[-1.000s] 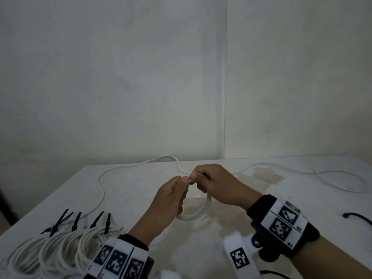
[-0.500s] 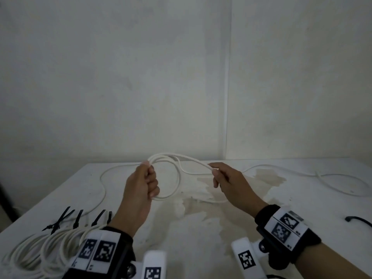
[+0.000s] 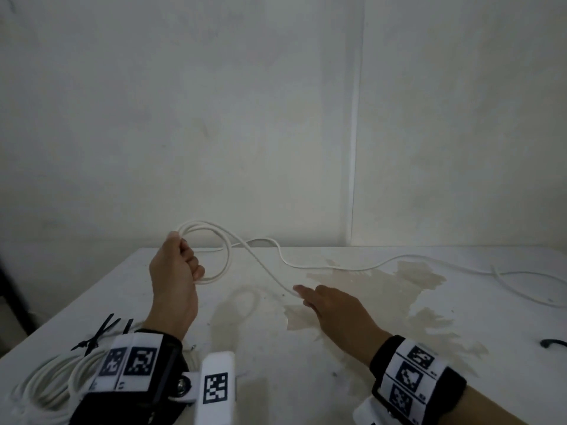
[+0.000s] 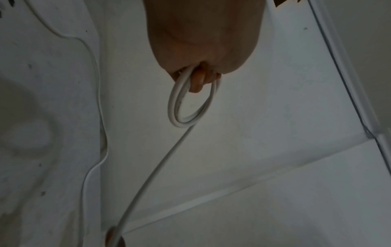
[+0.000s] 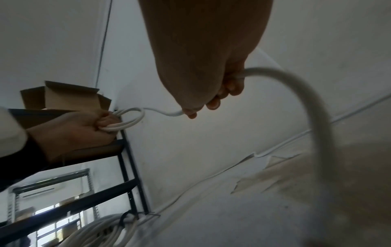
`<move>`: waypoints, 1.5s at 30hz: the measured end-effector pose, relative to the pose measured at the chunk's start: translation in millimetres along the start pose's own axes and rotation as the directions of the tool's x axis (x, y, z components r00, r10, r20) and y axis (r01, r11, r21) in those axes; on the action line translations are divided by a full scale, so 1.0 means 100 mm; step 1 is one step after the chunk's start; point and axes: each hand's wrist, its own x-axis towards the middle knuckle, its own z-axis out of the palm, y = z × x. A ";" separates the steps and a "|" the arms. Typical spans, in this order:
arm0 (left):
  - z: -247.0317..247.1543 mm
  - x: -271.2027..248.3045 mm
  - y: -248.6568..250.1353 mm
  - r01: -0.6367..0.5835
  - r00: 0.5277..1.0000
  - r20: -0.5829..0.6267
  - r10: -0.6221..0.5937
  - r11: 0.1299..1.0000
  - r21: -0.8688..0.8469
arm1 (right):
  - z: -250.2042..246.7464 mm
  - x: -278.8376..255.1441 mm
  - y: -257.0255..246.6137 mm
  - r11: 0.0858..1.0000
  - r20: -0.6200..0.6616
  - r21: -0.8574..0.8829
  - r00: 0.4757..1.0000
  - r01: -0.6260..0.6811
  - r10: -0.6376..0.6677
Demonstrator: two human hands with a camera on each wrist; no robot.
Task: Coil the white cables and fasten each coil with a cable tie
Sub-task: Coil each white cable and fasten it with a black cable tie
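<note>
Above the stained white table (image 3: 352, 357), the left hand (image 3: 173, 282) grips a small two-loop coil of thin white round cable (image 3: 225, 256), while the right hand (image 3: 333, 305), nearer the table, pinches the cable's trailing run.

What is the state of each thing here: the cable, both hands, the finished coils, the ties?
white cable: partly coiled, rest trailing loose over the table
left hand: grips the small coil, raised
right hand: fingers curled round the loose strand
finished coils: lying tied
black cable ties: fastened on the coils
</note>
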 end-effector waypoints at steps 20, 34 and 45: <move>0.19 -0.57 -0.39 0.012 0.892 0.395 -0.218 0.887 0.461 | -0.46 0.23 -0.59 0.865 -0.131 -0.135 0.856 0.484 -0.500; 0.32 -0.83 -0.33 0.196 0.725 0.512 -0.462 0.850 0.489 | -0.57 0.30 -0.14 0.903 -0.174 0.413 0.983 0.121 -0.053; 0.34 -0.89 -0.31 0.182 0.769 0.520 -0.372 0.907 0.379 | -0.69 0.18 -0.15 0.586 0.198 0.760 0.958 -0.283 0.206</move>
